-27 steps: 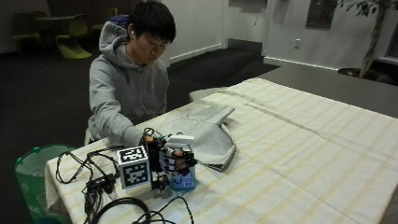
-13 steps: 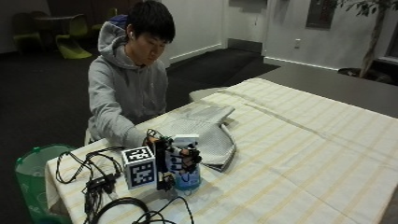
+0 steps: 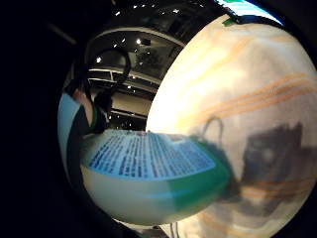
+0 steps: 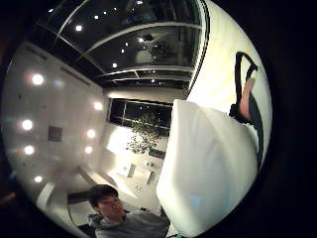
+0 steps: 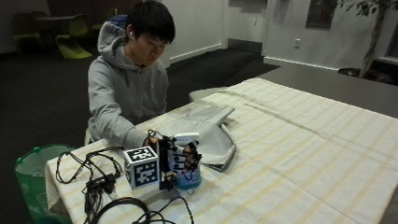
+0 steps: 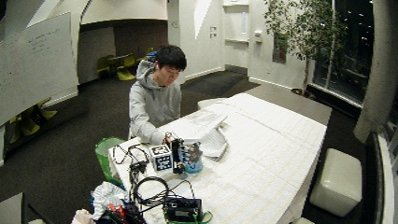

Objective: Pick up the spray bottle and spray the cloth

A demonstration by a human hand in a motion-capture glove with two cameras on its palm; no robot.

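Outside view: gloved right hand (image 5: 181, 161) fingers curled round spray bottle (image 5: 188, 161) | bottle upright on striped tablecloth (image 5: 298, 154), just beside grey cloth (image 5: 202, 133) | grasp looks done; lift, spray left

Glossy plastic spray bottle (image 5: 187, 163) with printed paper label, matt grey woven cloth (image 5: 205, 130), striped fabric tablecloth (image 5: 298, 154) covering surface

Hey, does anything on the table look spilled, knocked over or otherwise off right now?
Nothing stands out. The bottle stands upright on the tablecloth with the right hand around it, and the grey cloth lies beside it. No spill shows.
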